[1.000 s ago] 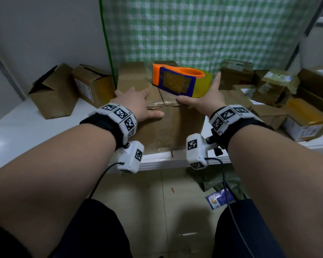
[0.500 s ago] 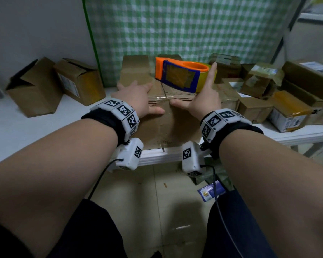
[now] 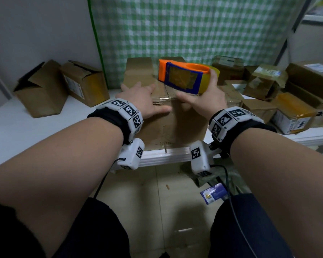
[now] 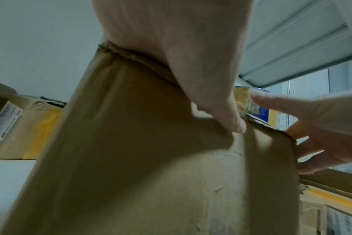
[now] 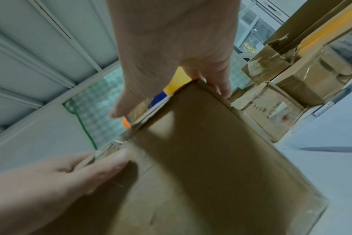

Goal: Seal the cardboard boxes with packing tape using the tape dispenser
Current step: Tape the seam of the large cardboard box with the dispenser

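A brown cardboard box point(image 3: 172, 125) stands at the table's front edge with its top flaps folded down. My left hand point(image 3: 142, 101) lies flat on the left flap, and its thumb point(image 4: 227, 117) presses the front top edge. An orange and blue tape dispenser point(image 3: 181, 79) with a yellow tape roll rests on top of the box toward the back. My right hand point(image 3: 203, 101) reaches to it: the fingers lie straight against the roll's right side and the thumb stretches left along the box edge below it. In the right wrist view the dispenser point(image 5: 177, 85) shows between thumb and fingers.
Two open boxes point(image 3: 63, 86) lie at the left on the white table point(image 3: 17, 131). Several taped and torn boxes point(image 3: 287, 101) crowd the right side. A green checked curtain point(image 3: 194, 30) hangs behind. A small packet point(image 3: 213, 192) lies on the floor below.
My right hand has moved forward from the right flap to the tape roll's side. My left hand stays pressed on the left flap.
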Demonstrator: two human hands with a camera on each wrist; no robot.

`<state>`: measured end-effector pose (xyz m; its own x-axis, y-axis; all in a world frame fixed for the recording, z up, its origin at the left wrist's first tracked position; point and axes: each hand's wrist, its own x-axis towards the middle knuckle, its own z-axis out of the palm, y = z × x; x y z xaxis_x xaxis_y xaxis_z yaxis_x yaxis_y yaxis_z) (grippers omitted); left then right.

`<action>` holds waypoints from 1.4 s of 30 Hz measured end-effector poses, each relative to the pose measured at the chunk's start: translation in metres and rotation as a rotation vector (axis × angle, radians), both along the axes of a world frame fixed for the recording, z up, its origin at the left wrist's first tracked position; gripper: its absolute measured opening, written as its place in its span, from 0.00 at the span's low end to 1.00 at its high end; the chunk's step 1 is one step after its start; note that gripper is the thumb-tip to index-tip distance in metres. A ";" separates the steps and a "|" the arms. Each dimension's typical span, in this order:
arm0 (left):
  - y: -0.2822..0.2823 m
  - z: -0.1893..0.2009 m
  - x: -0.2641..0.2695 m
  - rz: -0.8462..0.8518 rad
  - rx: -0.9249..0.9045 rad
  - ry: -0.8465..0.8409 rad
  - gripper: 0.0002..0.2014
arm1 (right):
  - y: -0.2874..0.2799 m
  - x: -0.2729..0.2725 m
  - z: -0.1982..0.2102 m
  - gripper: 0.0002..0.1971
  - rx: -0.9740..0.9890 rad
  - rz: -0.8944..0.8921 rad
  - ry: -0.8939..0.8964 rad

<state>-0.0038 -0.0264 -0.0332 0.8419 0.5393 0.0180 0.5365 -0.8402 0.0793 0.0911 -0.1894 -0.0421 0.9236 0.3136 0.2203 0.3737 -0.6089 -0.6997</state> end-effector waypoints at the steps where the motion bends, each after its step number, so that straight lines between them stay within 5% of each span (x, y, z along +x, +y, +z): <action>1: -0.001 0.001 0.001 0.009 0.000 -0.001 0.56 | 0.001 0.001 0.002 0.58 0.017 -0.016 -0.003; 5: -0.010 0.004 0.007 0.035 0.042 0.005 0.56 | 0.005 0.014 0.014 0.52 -0.084 -0.101 -0.044; 12: -0.016 0.003 0.011 0.061 0.084 0.016 0.54 | 0.001 0.025 0.029 0.35 -0.231 0.093 -0.219; 22: -0.004 0.016 0.007 -0.051 0.051 0.118 0.54 | -0.006 0.015 0.036 0.24 0.006 0.160 -0.170; 25: -0.001 0.036 0.003 -0.091 -0.194 0.086 0.50 | -0.010 0.012 0.051 0.26 0.194 0.172 -0.070; 30: 0.000 0.058 0.007 0.074 -0.679 -0.501 0.40 | -0.017 0.007 0.074 0.16 0.459 0.260 0.153; 34: 0.001 0.057 0.011 0.110 -1.318 -0.694 0.33 | -0.021 0.006 0.082 0.20 0.535 0.310 0.294; 38: 0.001 0.061 0.010 0.124 -1.459 -0.746 0.17 | -0.017 0.007 0.086 0.24 0.561 0.300 0.323; 42: 0.006 0.060 0.010 0.236 -1.533 -0.819 0.12 | -0.007 0.012 0.087 0.28 0.438 0.247 0.135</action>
<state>0.0062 -0.0203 0.0264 0.7849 0.5725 -0.2371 0.0450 0.3290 0.9433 0.1033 -0.1962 0.0450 0.8629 0.4307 0.2643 0.3584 -0.1529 -0.9210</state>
